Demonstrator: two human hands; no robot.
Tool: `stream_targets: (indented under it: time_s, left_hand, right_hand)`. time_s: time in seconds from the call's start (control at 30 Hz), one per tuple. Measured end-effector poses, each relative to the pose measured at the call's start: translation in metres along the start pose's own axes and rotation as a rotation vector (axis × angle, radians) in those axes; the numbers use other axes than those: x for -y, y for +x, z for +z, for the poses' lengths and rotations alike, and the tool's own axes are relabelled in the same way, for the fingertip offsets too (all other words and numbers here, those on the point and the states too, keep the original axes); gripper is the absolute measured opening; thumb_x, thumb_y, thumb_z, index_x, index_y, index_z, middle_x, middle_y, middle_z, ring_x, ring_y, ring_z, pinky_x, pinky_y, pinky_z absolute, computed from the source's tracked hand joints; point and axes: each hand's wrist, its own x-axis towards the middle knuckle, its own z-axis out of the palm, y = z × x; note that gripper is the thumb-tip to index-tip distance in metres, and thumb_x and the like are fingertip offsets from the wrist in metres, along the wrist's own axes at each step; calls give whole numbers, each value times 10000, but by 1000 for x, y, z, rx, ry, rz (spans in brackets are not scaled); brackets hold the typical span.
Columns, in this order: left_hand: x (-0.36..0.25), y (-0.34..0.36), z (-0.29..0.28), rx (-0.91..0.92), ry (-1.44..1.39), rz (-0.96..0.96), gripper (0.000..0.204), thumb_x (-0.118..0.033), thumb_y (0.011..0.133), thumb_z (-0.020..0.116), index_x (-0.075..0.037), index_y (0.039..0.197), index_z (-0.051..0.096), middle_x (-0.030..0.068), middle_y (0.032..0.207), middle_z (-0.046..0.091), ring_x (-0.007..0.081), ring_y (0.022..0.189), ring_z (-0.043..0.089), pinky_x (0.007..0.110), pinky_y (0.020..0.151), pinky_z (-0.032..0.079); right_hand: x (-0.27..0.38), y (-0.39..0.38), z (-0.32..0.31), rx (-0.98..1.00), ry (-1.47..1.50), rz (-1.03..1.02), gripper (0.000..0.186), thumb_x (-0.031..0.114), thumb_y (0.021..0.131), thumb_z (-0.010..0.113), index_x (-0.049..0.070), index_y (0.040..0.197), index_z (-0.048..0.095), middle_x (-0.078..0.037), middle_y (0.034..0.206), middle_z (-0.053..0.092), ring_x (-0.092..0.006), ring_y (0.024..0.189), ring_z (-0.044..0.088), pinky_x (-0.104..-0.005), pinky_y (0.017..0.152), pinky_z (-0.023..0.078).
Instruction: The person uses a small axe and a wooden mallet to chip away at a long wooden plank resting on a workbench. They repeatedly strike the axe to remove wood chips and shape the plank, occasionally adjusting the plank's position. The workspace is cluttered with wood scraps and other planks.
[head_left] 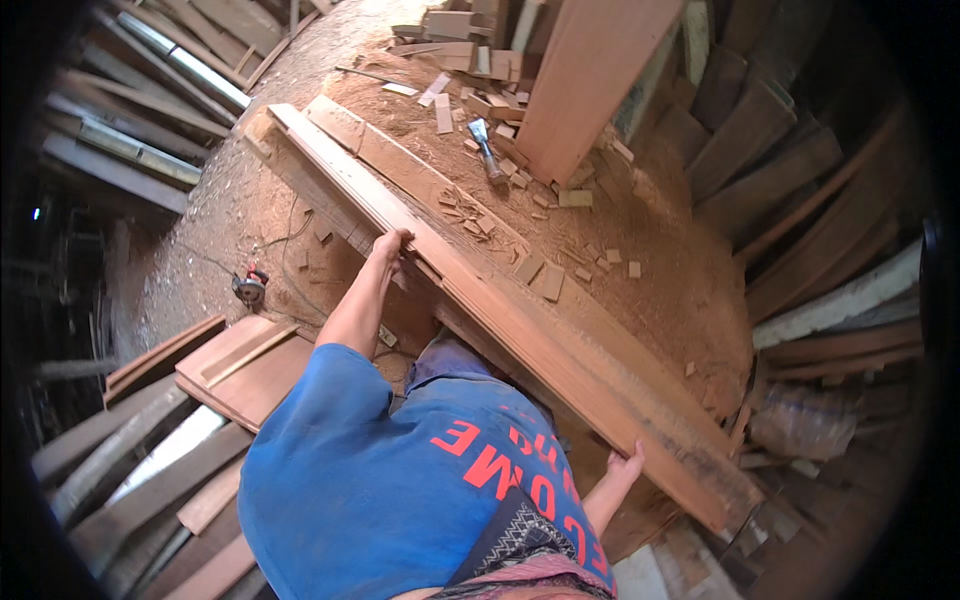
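Observation:
A long, light-brown wooden board point(530, 335) with grooves along part of its edge runs diagonally from the upper left to the lower right in front of me. My left hand point(390, 250) grips its near edge toward the far left end, fingers curled around it. Farther down the same edge, my right hand point(628, 463) holds the board near its lower right end, thumb on top. The board lies along a wide, dusty timber work surface point(610, 325), where small wood chips and offcuts point(551, 282) are scattered.
A red and black corded power tool point(250, 288) sits on the floor at left. Beyond the work surface lie sawdust, offcuts and a bluish hand tool point(485, 145), beside a large upright plank point(595, 90). Stacked boards point(755, 130) line the right; panels point(245, 370) lie at lower left.

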Motion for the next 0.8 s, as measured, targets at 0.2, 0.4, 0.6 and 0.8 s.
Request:
stream_targets:
  time_s: [0.2,0.4,0.6,0.8]
  left_hand:
    - [23,-73,20,397,-516,49,64,-137,863,738,-145,886,679,-1,896,644,231,966,620,501,1041,449]
    - [-53,-237,85,675,-1005,152,446,-359,878,811,-113,1231,692,73,1219,717,295,1233,617,568,1177,384]
    - [-79,-247,104,784,-1179,328,819,-715,862,713,-84,1372,606,121,1304,677,319,1259,605,535,1122,455]
    - [-58,-249,108,748,-1142,240,938,-854,803,643,2,1187,642,179,1154,690,364,1147,653,540,1077,491]
  right_hand:
    - [99,-81,4,192,81,-340,536,208,921,767,20,1393,597,-122,1330,681,-295,1227,622,-454,1072,471]
    - [230,-130,45,320,385,-849,642,316,955,686,0,1487,518,-189,1493,563,-365,1343,546,-549,1128,424]
    - [296,-219,125,469,837,-1084,516,398,956,701,77,1356,646,-188,1395,623,-343,1258,592,-489,1066,451]
    - [314,-207,117,882,757,-1080,484,526,952,654,129,1227,683,-171,1225,666,-348,1081,623,-527,906,475]
